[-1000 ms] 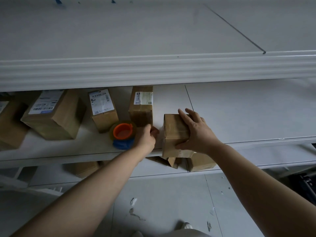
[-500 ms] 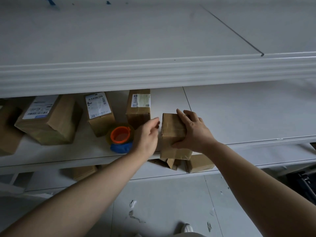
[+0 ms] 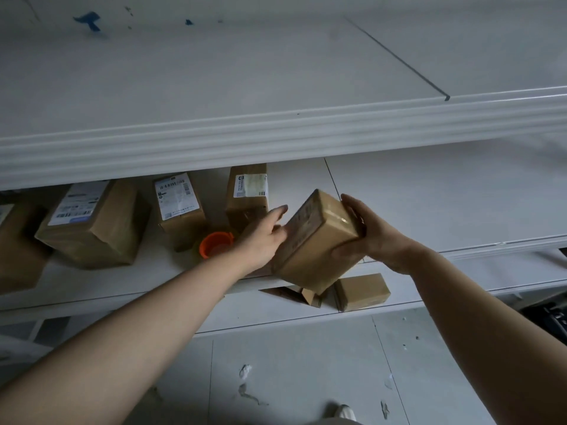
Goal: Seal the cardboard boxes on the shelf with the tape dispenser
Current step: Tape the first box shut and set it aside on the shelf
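Note:
A small brown cardboard box (image 3: pixel 313 250) is tilted and lifted just above the front edge of the middle shelf (image 3: pixel 429 210). My right hand (image 3: pixel 374 237) grips its right end, fingers over the top and thumb under the near face. My left hand (image 3: pixel 260 237) lies against the box's left face with fairly straight fingers. The tape dispenser (image 3: pixel 216 245), with an orange core, stands on the shelf just left of my left hand, which partly hides it.
Three labelled boxes stand further back on the middle shelf: a large one (image 3: pixel 95 225), a medium one (image 3: pixel 179 207) and a narrow one (image 3: pixel 247 194). The upper shelf's thick edge (image 3: pixel 276 136) overhangs them. On the lower shelf lie a small box (image 3: pixel 362 291) and an opened one (image 3: pixel 303 294).
The box has been lifted off the shelf and tipped, its left end up. My left hand has moved from beside the tape dispenser onto the box's left face.

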